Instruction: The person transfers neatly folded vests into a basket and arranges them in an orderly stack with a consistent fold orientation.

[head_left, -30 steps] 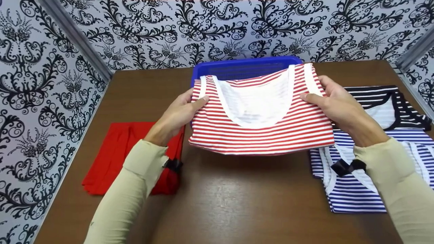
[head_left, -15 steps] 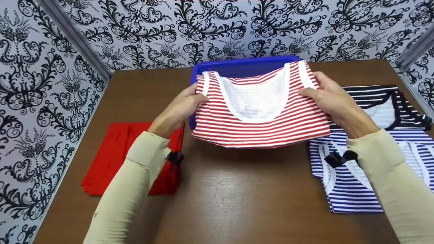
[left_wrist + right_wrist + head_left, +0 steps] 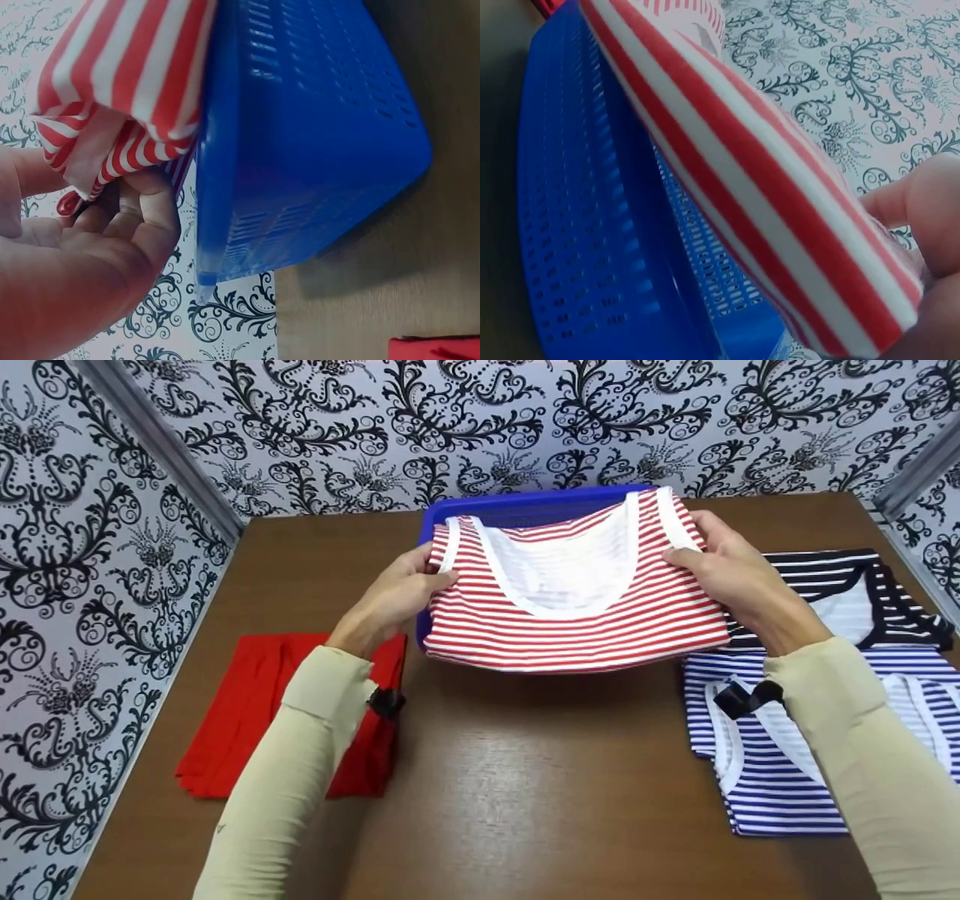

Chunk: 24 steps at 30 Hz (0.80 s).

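Observation:
A folded red-and-white striped tank top [image 3: 577,641] with white neck and armhole trim is held up over the blue plastic basket [image 3: 540,499]. My left hand [image 3: 396,598] pinches its left side, thumb on top and fingers beneath. On the right side, my right hand [image 3: 739,577] grips it in the same way. The left wrist view has the folded edge of the top [image 3: 135,60] beside the basket's rim, with the left fingers [image 3: 150,214] curled under the cloth. From the right wrist, the top hides part of the basket [image 3: 577,217].
Folded red cloth [image 3: 240,705] lies on the brown table [image 3: 487,795] at the left. To the right are blue-and-white striped tops [image 3: 780,802] and a black-and-white striped one [image 3: 817,562]. A patterned wall [image 3: 480,427] stands behind the basket.
Both hands have carried the striped tank top a little farther back, so it covers the basket's opening more. The grip stays the same, and the other clothes have not moved.

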### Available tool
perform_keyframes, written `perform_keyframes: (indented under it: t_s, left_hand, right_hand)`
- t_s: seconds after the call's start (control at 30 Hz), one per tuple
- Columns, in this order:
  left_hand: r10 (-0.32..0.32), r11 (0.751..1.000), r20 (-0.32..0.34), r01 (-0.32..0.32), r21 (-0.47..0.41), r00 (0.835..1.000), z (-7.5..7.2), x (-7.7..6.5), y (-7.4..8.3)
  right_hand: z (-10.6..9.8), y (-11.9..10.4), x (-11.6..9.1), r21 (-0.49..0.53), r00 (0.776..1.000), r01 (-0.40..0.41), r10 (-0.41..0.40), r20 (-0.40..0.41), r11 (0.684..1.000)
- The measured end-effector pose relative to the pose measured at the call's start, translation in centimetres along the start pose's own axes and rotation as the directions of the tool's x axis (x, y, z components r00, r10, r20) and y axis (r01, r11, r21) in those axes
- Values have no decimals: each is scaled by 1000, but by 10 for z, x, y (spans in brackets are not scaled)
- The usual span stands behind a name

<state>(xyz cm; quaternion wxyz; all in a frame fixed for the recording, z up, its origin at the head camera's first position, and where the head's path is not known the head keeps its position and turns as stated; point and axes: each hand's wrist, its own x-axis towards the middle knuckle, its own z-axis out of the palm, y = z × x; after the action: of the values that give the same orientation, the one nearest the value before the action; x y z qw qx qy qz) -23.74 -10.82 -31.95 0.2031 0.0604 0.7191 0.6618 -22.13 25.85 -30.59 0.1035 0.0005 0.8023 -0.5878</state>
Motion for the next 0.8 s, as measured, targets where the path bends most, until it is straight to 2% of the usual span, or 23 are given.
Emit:
perform_keyframes:
  t_s: [0.17, 0.33, 0.57, 0.8]
  left_hand:
    - [20, 998, -48, -17, 57, 999, -3, 7, 0]
    - [7, 995, -98, 3, 103, 995, -5, 13, -1]
    - [1, 997, -131, 10, 81, 991, -4, 24, -5]
    - [64, 985, -175, -34, 171, 982, -4, 32, -7]
  right_hand:
    - [-1, 3, 9, 11, 999, 29, -29, -22, 1000]
    - [-1, 6, 18, -16, 998, 49, -49, -43, 999]
    - [-2, 12, 27, -100, 994, 47, -56, -91, 994]
    - [0, 17, 36, -146, 987, 60, -81, -138, 987]
